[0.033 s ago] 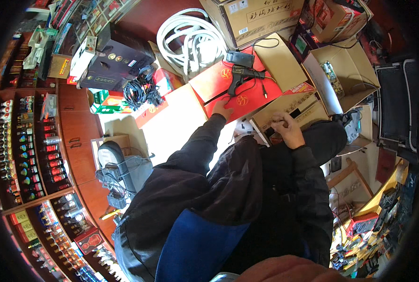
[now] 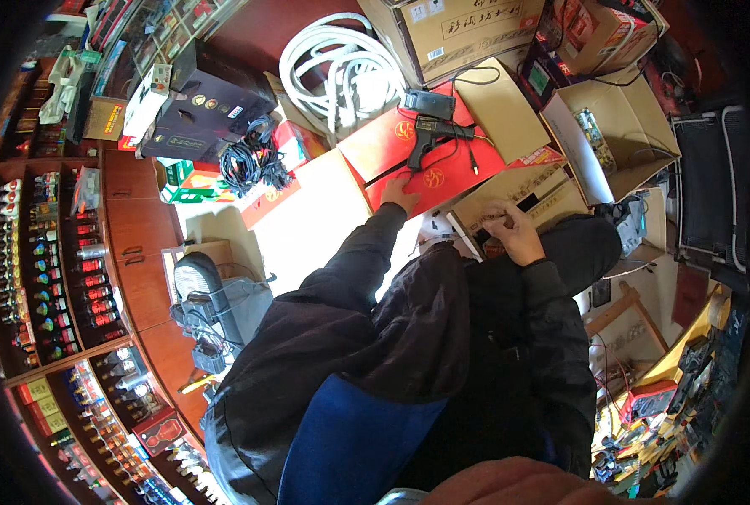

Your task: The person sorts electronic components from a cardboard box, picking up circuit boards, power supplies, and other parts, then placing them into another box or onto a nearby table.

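Observation:
My left hand (image 2: 400, 195) rests on the near edge of a red box (image 2: 429, 189) with gold emblems, its fingers stretched over the lid. On that box lie a black gun-shaped device (image 2: 429, 139) and a dark box-shaped unit (image 2: 429, 104), with a thin black cable and plug beside them. My right hand (image 2: 516, 236) is raised over a tan cardboard box (image 2: 556, 202), its fingers bent and pressed together. Whatever they hold, if anything, is too small or hidden to make out. A dark rectangular item (image 2: 528, 202) lies on the cardboard just beyond those fingers.
A coiled white hose (image 2: 307, 63) lies at the back. Bundled black cables (image 2: 253, 164) sit at left, near a dark carton (image 2: 198, 126). An open cardboard box (image 2: 632, 118) holds a circuit board at right. Bottle shelves (image 2: 55, 269) line the left; tools (image 2: 669, 421) clutter the lower right.

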{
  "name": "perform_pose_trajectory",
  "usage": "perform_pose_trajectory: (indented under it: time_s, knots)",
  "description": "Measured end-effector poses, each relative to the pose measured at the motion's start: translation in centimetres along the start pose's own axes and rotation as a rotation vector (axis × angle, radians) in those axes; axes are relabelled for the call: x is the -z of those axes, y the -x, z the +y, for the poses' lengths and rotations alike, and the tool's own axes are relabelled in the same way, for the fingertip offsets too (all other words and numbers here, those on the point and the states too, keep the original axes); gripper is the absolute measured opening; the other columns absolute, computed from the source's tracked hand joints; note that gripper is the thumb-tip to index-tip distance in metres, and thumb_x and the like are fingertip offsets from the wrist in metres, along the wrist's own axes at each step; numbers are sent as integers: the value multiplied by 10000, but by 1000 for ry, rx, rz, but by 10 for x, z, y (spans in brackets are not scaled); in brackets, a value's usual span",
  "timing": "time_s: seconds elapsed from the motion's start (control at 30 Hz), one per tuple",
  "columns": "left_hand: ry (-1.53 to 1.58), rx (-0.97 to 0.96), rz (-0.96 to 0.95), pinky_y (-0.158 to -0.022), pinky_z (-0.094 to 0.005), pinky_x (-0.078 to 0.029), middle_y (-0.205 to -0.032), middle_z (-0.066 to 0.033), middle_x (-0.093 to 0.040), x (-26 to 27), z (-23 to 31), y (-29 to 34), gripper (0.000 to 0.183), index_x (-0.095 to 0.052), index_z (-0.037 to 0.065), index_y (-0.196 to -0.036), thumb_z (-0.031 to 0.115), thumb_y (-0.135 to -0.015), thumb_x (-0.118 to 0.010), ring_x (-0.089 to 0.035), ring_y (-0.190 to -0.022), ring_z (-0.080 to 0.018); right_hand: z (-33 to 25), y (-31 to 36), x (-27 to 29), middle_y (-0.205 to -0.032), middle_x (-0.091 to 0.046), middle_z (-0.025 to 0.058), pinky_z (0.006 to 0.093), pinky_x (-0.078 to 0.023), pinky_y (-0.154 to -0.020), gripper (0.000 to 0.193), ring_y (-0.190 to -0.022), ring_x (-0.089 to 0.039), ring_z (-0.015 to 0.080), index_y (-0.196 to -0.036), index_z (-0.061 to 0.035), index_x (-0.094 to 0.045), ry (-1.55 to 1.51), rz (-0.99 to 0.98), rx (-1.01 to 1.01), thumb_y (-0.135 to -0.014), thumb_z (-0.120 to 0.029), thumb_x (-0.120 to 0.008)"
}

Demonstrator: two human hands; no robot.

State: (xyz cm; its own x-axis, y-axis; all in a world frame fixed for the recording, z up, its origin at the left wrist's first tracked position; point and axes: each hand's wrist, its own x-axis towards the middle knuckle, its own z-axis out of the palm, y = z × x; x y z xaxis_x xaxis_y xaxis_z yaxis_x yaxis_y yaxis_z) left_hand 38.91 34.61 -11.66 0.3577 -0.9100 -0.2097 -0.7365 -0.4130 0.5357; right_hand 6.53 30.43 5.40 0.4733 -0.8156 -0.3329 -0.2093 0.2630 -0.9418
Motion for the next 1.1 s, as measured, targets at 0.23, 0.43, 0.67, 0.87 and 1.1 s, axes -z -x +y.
perform_pose_trajectory:
  time_s: [0.23, 0.43, 0.67, 0.87, 1.1]
  knots:
    - [299, 88, 115, -994, -442, -493, -1173, -197, -636, -2, 2, -17, 441, -680, 29, -1100, 252, -745, -816, -593, -1140, -368, 17, -7, 6, -1040, -696, 62, 289, -519, -814, 309, -929, -638, 145, -1233, 3, -634, -118, 4, -87, -941, -85, -685]
    - [384, -16, 285, -964, -422, -502, -1119, -174, -639, 43, 56, -49, 471, -664, 25, -1118, 260, -753, -847, -606, -1108, -326, 13, -12, 2, -1076, -701, 79, 293, -516, -796, 333, -903, -634, 147, -1265, 5, -620, -225, -8, -63, -947, -78, -671]
    - [919, -288, 115, -870, -354, -528, -1010, -105, -685, 104, 135, -104, 395, -657, 21, -1192, 235, -880, -766, -654, -955, -238, 42, -21, 18, -1161, -675, 131, 370, -567, -885, 342, -1007, -682, 234, -1306, -16, -583, -622, 24, -75, -1013, -194, -601]
    - [905, -277, -310, -806, -323, -543, -1142, -110, -654, 116, 213, -60, 411, -572, -20, -1270, 209, -956, -706, -639, -958, -214, 75, -47, 13, -1092, -700, 139, 413, -619, -798, 349, -888, -705, 254, -1303, -23, -620, -1064, -152, 159, -976, -142, -648]
    - [828, -229, -623, -909, -363, -544, -1236, -160, -624, 55, 244, -5, 401, -569, -32, -1289, 144, -953, -701, -633, -1092, -242, 31, -20, 24, -1158, -667, 168, 415, -615, -807, 477, -943, -705, 287, -1355, -12, -588, -703, 163, -81, -919, -179, -685]
